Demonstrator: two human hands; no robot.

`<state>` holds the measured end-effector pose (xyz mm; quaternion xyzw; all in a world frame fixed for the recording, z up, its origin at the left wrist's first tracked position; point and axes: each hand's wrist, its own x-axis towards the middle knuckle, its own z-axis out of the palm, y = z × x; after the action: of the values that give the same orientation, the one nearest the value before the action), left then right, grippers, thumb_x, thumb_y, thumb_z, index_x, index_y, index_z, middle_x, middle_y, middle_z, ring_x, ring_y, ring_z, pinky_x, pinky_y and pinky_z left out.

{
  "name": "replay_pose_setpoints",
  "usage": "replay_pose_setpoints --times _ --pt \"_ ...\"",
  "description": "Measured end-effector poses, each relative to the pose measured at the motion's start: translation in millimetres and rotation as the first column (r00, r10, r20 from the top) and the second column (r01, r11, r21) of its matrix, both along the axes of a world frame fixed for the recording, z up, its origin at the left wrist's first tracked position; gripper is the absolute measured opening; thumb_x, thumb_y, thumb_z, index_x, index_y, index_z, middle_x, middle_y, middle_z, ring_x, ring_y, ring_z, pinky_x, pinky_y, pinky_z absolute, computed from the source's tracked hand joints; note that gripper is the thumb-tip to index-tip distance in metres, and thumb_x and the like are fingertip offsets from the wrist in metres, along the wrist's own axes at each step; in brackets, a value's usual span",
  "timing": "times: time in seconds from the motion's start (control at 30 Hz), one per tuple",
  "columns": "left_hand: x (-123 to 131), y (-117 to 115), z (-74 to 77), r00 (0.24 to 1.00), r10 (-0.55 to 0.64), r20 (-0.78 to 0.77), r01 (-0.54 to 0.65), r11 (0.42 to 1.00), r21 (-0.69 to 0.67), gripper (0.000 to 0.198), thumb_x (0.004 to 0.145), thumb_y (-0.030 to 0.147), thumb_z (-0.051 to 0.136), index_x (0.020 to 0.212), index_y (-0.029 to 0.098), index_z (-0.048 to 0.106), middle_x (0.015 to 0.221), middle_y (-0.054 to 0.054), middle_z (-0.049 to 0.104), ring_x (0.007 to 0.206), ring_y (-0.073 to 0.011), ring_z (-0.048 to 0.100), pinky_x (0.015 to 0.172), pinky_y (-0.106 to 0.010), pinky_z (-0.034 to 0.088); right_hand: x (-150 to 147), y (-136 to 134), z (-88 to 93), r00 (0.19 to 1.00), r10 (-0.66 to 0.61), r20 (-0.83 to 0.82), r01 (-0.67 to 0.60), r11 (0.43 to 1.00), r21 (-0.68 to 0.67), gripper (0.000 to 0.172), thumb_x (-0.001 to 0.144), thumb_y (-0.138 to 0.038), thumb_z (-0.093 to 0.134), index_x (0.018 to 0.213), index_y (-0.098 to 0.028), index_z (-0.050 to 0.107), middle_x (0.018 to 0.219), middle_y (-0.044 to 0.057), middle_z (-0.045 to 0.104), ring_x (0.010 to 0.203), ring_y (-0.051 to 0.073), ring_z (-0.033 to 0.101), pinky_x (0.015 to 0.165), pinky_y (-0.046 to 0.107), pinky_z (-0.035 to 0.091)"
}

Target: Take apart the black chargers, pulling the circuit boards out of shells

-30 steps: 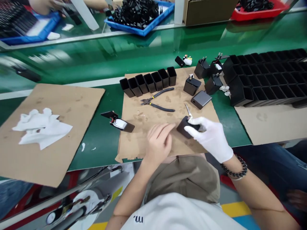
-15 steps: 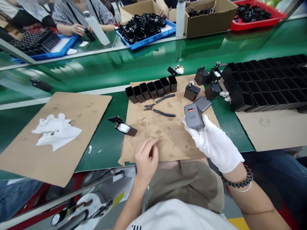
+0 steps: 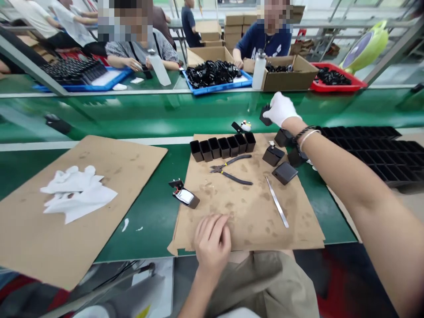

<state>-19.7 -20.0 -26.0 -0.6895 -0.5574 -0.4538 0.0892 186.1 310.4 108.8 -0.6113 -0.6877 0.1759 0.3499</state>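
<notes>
My right hand [image 3: 281, 109], in a white glove, grips a black charger [image 3: 265, 115] over the green belt at the back. My left hand [image 3: 213, 240] is bare and rests at the front of the cardboard sheet [image 3: 245, 210], fingers loosely curled together with nothing seen in them. Cutting pliers [image 3: 232, 170] lie open in the middle, with tweezers [image 3: 277, 203] to their right. Behind the pliers stands a row of empty black cases [image 3: 224, 147]. A dark closed case [image 3: 285, 172] and a plug-topped charger [image 3: 273, 154] sit at the right. An opened charger [image 3: 185, 196] lies at the left.
Many black cases [image 3: 374, 154] stand in rows at the right, partly behind my forearm. A white glove [image 3: 77, 192] lies on the left cardboard [image 3: 129, 161]. Across the belt, co-workers sit behind a blue tray [image 3: 218, 88], a carton [image 3: 288, 80] and a red tray [image 3: 347, 88].
My right hand has moved forward and up with the charger, from above the cardboard to over the belt. Tweezers now show on the cardboard. The view has tilted up; my left hand stays put.
</notes>
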Motion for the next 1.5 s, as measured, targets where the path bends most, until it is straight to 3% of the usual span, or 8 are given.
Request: replay_pose_setpoints --times 0.17,0.4,0.5,0.6,0.8,1.1,1.33,1.5 --pt "1 -1 -0.2 1.0 0.017 0.013 -0.018 0.999 0.039 0.027 0.091 -0.003 0.052 0.103 0.015 0.068 0.087 -0.007 0.075 0.082 -0.0197 0.069 0.085 -0.033 0.054 -9 42 -26.4 0.978 0.081 0.19 -0.077 0.997 -0.031 0.035 0.099 -0.041 0.064 0.123 -0.017 0.065 0.126 0.01 0.066 0.11 0.022 0.066 0.094 0.045 0.059" --pt "1 -4 3.9 0.994 -0.056 0.097 0.046 0.994 0.096 0.031 0.086 -0.006 0.052 0.103 0.012 0.07 0.084 -0.007 0.074 0.078 -0.0177 0.07 0.086 -0.034 0.054 -55 64 -17.0 0.812 0.34 0.474 -0.243 0.936 -0.255 0.054 0.089 -0.039 0.077 0.136 -0.02 0.06 0.143 0.012 0.059 0.126 0.029 0.061 0.106 0.05 0.053" --pt "-13 -13 19.0 0.927 -0.225 0.3 0.195 0.973 0.126 0.031 0.083 -0.008 0.054 0.101 0.013 0.069 0.084 -0.005 0.073 0.08 -0.0156 0.07 0.082 -0.03 0.058 -89 67 -25.7 0.711 0.51 0.485 -0.29 0.84 -0.458 0.064 0.069 -0.033 0.092 0.127 -0.023 0.068 0.129 0.008 0.069 0.116 0.029 0.066 0.102 0.041 0.056" --pt "-41 -16 43.9 0.841 -0.276 0.466 0.226 0.961 0.162 0.032 0.083 -0.009 0.055 0.099 0.015 0.069 0.083 -0.003 0.071 0.079 -0.014 0.069 0.074 -0.025 0.058 -111 65 -32.1 0.664 0.567 0.487 -0.255 0.784 -0.565 0.043 0.086 -0.039 0.08 0.121 -0.018 0.068 0.119 0.008 0.071 0.106 0.024 0.069 0.094 0.041 0.059" --pt "-110 63 79.8 0.767 -0.165 0.62 0.205 0.979 0.007 0.015 0.096 0.017 0.057 0.096 0.021 0.071 0.096 -0.004 0.073 0.092 -0.0165 0.07 0.084 -0.028 0.058 -126 37 -18.1 0.704 0.462 0.539 -0.218 0.863 -0.456 0.037 0.099 -0.04 0.065 0.128 -0.017 0.063 0.128 0.01 0.065 0.11 0.022 0.067 0.093 0.044 0.06" --pt "-137 225 59.7 0.846 -0.209 0.491 0.447 0.78 -0.437 0.072 0.053 0.017 0.089 0.122 0.015 0.067 0.126 -0.015 0.071 0.124 -0.0343 0.065 0.114 -0.052 0.047 -74 -73 58.5 0.783 0.368 0.502 -0.335 0.929 -0.158 0.031 0.086 -0.024 0.067 0.116 -0.024 0.064 0.101 0.004 0.075 0.084 0.019 0.065 0.075 0.028 0.052" --pt "-146 228 57.7 0.874 -0.138 0.466 0.345 0.851 -0.395 0.073 0.055 0.025 0.093 0.12 0.01 0.064 0.125 -0.017 0.069 0.115 -0.0342 0.067 0.111 -0.062 0.047 -31 -253 -10.1 0.626 0.466 0.625 -0.239 0.878 -0.415 0.018 0.082 -0.026 0.059 0.096 -0.023 0.071 0.087 0.012 0.074 0.075 0.029 0.072 0.058 0.033 0.044" --pt "-134 175 88.4 0.858 -0.178 0.481 0.338 0.902 -0.269 0.08 0.07 0.041 0.09 0.136 0.016 0.053 0.133 -0.014 0.067 0.116 -0.0276 0.069 0.11 -0.049 0.053 -9 -282 -34.5 0.628 0.466 0.623 -0.209 0.873 -0.441 0.043 0.096 -0.035 0.047 0.135 -0.027 0.063 0.129 0.019 0.069 0.099 0.038 0.074 0.07 0.042 0.054"
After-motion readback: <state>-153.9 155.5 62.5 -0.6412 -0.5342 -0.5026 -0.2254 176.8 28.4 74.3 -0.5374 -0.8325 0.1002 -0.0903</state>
